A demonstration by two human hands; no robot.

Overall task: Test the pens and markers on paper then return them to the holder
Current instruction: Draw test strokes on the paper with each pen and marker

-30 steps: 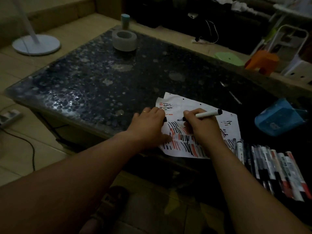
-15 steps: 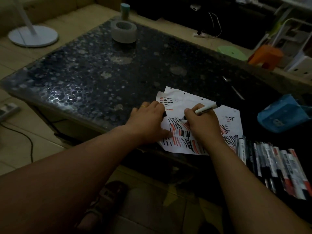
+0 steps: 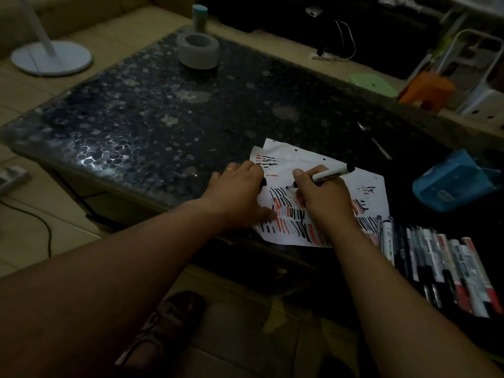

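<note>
While the right hand (image 3: pixel 324 197) pinches a marker (image 3: pixel 327 174) between thumb and fingers, its tip rests on the paper (image 3: pixel 313 162) just beside the upper edge of the black and red test strokes. The barrel slants up and to the right, with the dark end pointing away from the person. The left hand (image 3: pixel 237 192) lies curled on the paper's left edge, fingers pressed together; a small dark object, probably the cap (image 3: pixel 263 182), shows at its fingertips, though the dim light prevents confirmation. A row of pens (image 3: pixel 436 257) lies side by side on the table (image 3: pixel 136 118) to the right of the paper, near the table's front edge. A blue holder (image 3: pixel 452 184) lies on its side beyond them, well apart from the paper. Judgement: the step in hand is 1 test stroke. It would be done well by keeping the left hand flat so the sheet cannot slide on the glossy top, drawing a short, light stroke into the blank area above the existing marks so the result reads clearly, and recapping firmly before the marker goes to the holder. The sheet overhangs the front edge slightly; pressure there risks tearing it.
</note>
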